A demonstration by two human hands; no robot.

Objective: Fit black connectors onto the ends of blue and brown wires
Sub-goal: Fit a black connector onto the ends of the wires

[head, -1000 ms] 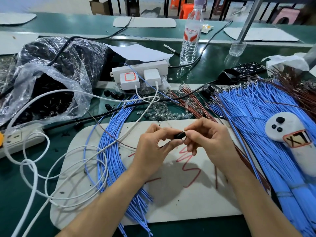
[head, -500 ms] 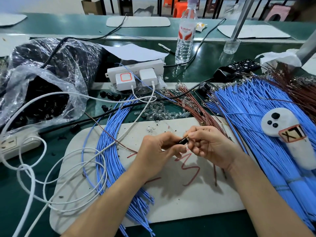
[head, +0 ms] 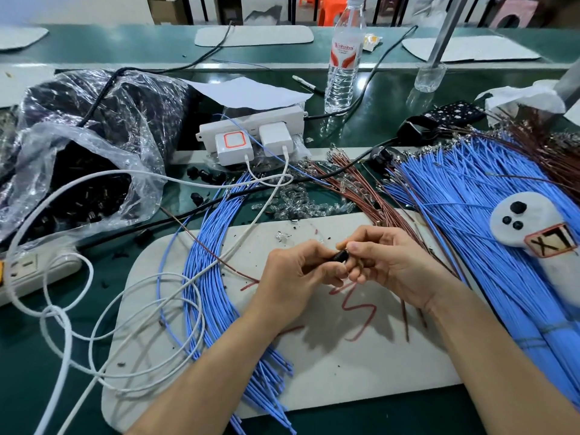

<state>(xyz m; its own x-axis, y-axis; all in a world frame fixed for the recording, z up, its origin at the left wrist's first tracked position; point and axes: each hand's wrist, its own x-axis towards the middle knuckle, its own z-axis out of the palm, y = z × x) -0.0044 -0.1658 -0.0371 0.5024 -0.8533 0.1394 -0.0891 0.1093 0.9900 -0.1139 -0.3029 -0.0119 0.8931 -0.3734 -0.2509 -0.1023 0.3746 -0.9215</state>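
Black plastic connector [head: 340, 255], small and dark, sits between your two hands, above the middle of the white rounded mat [head: 345, 387] marked with red scrawl. Your left hand [head: 298, 274] has its fingers [head: 326, 273] curled round the left end of the black plastic connector. Your right hand [head: 389, 268] pinches its right end between thumb and forefinger, with the other fingers curled below. Whether a wire end is seated in it is too small to tell. A thin brown wire [head: 201, 243] crosses the mat from the upper left and disappears behind your left hand.

Left of your hands, a curved bundle of blue insulated wires [head: 204, 293] lies over the mat and passes beneath your left forearm. On your right, a much larger fan of blue wires [head: 470, 221] covers the green bench [head: 18, 372]. A white oblong device with black buttons and a red-edged label [head: 527, 227] lies on that fan. Brown wires with metal tips [head: 361, 189] lie beyond the mat, between the two blue lots.

A clear crumpled plastic bag of black parts [head: 78, 177] sits at far left. A white power strip with two white chargers [head: 251, 133] is behind the mat, and a clear plastic water bottle [head: 343, 64] stands further back. Loose white charging cables [head: 56, 312] loop over the bench and the mat's left side.
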